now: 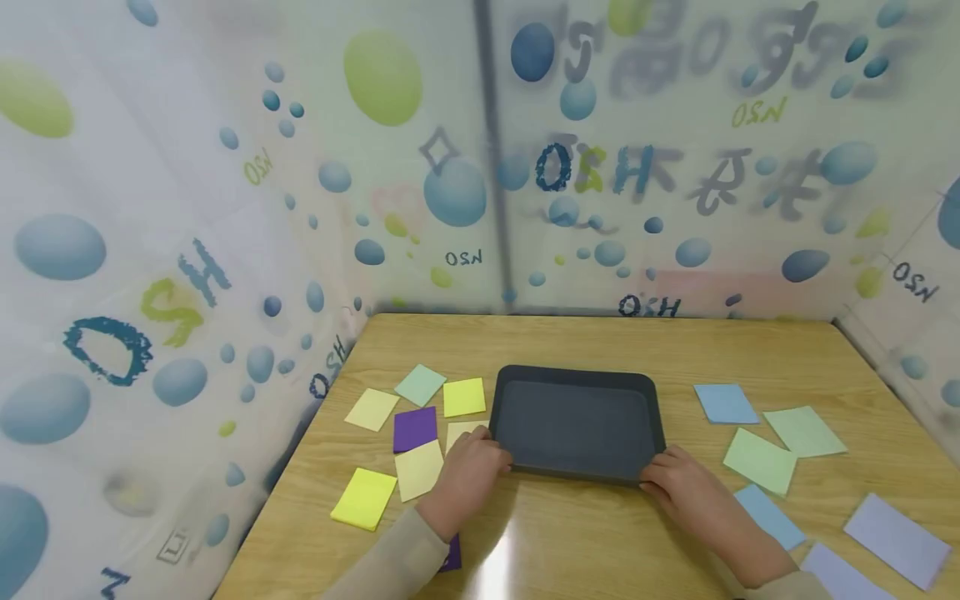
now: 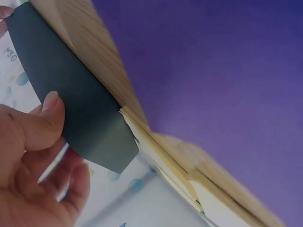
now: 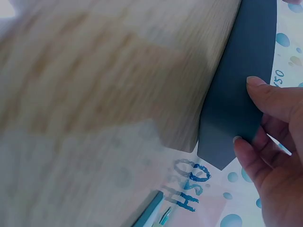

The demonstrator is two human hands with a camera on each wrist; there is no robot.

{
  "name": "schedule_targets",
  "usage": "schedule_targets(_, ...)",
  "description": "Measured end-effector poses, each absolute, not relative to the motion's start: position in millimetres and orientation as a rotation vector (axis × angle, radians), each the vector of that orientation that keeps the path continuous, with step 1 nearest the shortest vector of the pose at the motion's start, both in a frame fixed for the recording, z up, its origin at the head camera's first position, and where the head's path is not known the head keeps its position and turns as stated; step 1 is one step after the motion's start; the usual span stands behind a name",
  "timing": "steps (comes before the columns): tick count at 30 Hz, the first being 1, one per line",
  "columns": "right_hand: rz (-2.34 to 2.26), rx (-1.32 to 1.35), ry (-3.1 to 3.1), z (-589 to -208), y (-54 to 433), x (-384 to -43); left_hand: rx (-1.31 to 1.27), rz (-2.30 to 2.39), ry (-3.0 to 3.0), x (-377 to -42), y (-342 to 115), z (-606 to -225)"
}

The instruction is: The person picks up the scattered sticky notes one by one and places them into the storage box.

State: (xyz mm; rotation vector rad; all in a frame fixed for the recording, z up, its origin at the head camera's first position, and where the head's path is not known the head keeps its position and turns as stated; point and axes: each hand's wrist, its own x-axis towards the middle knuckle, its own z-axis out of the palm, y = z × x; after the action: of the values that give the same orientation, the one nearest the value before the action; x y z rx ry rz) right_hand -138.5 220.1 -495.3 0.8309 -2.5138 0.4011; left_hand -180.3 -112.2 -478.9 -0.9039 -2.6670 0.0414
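A dark grey rectangular baking tray (image 1: 577,425) lies on the wooden table with nothing in it. My left hand (image 1: 468,475) grips its near left corner, thumb on the outer wall and fingers over the rim, as the left wrist view shows. At the near right corner, my right hand (image 1: 690,492) pinches the wall the same way. Cream sticky notes (image 1: 420,471) lie beside and partly beneath the left hand. A purple sticky note (image 2: 208,66) fills much of the left wrist view; in the head view the left forearm partly covers it.
Left of the tray lie yellow (image 1: 363,498), pale green (image 1: 420,385) and purple notes (image 1: 415,429). To the right are blue (image 1: 726,404), green (image 1: 761,461) and lavender notes (image 1: 897,540). A patterned curtain (image 1: 405,167) hangs behind the table and along its sides.
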Motion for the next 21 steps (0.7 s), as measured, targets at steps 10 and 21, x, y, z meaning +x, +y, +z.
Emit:
schedule_targets(10,0.437,0.834,-2.553,-493.2,220.8,-136.7,-0.953,-0.038,-2.859,-179.3,-109.2,-475.3)
schedule_targets(21,0.513,0.854,-2.536,-489.1,225.4,-137.7,-0.986,-0.038,-2.893,-182.5,-108.3,-470.4)
